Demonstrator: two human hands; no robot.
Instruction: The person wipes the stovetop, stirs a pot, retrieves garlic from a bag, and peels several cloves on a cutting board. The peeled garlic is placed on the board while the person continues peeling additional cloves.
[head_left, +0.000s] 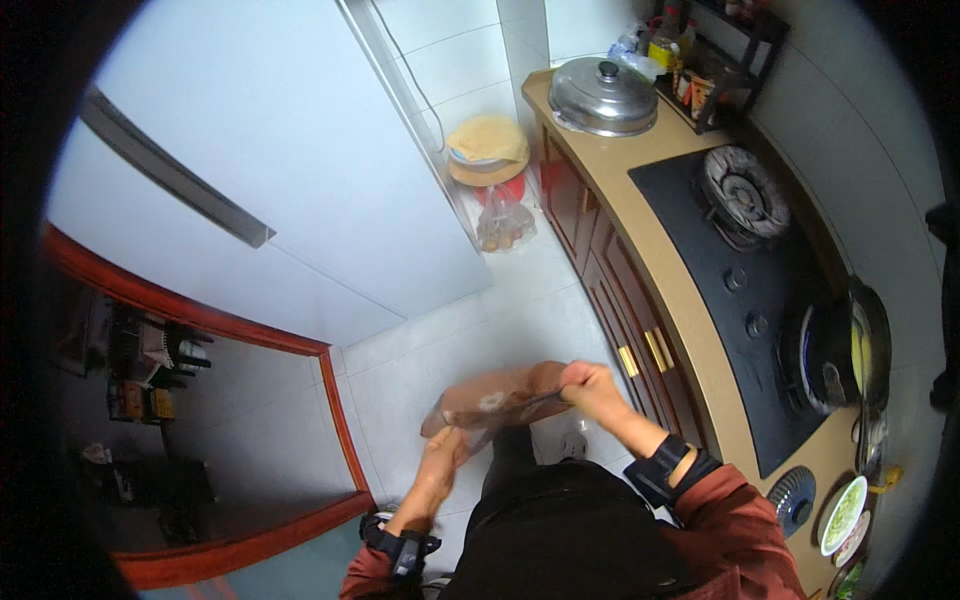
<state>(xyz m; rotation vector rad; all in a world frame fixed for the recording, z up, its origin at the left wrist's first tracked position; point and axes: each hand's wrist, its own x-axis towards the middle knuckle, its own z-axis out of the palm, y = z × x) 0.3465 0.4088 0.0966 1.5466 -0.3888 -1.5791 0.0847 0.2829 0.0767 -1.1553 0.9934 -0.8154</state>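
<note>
A brown cloth with a pale motif stretches between my hands above the tiled floor. Its weave and exact kind are blurred. My left hand pinches the lower left corner, fingers closed. At the other end, my right hand grips the cloth's right edge near the cabinet doors. The cloth sags a little in the middle and hides part of the floor and my legs.
At right, a tan counter carries a black gas hob, a wok, a domed steel lid and a bowl of chopped greens. A white refrigerator stands left. Covered containers and a plastic bag sit in the corner.
</note>
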